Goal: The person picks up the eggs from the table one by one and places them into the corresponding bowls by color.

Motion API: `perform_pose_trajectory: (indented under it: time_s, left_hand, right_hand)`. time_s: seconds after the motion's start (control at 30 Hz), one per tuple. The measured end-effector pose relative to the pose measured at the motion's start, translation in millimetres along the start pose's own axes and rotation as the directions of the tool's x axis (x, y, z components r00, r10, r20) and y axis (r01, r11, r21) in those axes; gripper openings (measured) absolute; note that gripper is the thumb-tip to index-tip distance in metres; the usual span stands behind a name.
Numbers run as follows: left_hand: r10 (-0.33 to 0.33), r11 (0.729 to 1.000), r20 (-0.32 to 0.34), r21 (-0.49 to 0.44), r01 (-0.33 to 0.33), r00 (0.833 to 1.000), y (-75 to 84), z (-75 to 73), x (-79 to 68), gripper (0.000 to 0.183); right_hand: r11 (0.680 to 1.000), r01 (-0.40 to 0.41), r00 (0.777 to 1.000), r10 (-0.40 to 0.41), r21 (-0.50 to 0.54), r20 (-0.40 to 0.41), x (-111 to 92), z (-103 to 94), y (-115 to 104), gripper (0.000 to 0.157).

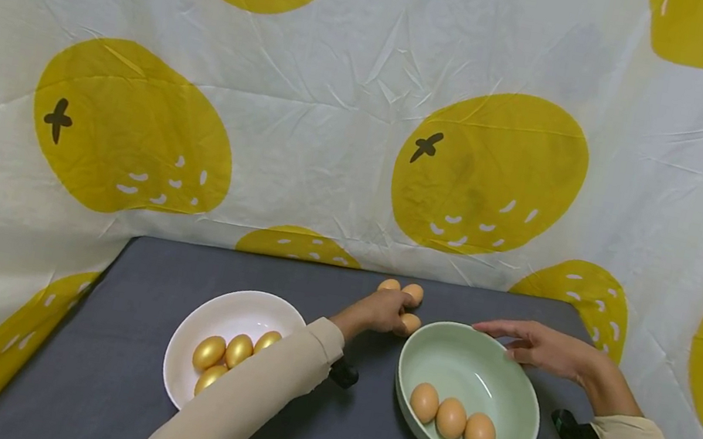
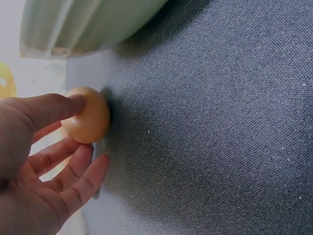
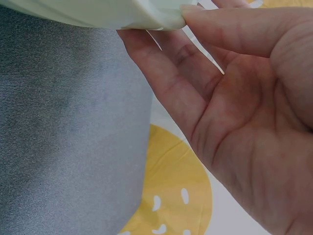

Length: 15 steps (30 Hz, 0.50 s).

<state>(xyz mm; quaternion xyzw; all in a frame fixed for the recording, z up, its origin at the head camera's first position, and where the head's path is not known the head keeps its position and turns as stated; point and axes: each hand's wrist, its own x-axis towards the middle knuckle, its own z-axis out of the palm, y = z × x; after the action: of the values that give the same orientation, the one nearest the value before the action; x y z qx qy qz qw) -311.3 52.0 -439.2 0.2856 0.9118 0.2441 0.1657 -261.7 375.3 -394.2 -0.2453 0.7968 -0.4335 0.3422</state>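
Observation:
My left hand (image 1: 383,311) reaches to the back middle of the table and pinches a brown egg (image 2: 92,120) between thumb and fingers, low over the dark cloth. Two more brown eggs (image 1: 412,293) lie just beyond that hand. With thumb and fingers, my right hand (image 1: 550,351) holds the back right rim of a light green bowl (image 1: 465,353); the right wrist view shows the thumb on the rim (image 3: 168,18) and fingers beneath it. Three brown eggs (image 1: 451,419) lie along the near side inside this bowl.
Left of the green bowl stands a white bowl (image 1: 179,354) with several golden eggs (image 1: 209,353), partly covered by my left sleeve (image 1: 249,398). Dark cloth (image 1: 105,333) covers the table, and a fruit-patterned curtain (image 1: 311,165) hangs behind its back edge.

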Motion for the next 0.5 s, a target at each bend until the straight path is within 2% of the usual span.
perform_pose_trajectory:
  time_s: [0.33,0.5]
  left_hand:
    - [0.004,0.999,0.009,0.051,-0.004,1.0,0.1,-1.0,-2.9,0.045]
    - [0.015,1.0,0.009,0.021,-0.015,1.0,-1.2,-5.4,-6.1,0.035]
  right_hand:
    - [1.0,-0.01,1.0,0.01,0.004,0.009,1.6,1.1,1.7,0.054]
    - [1.0,-0.003,1.0,0.003,-0.002,0.015,1.4,1.0,3.0,0.055]
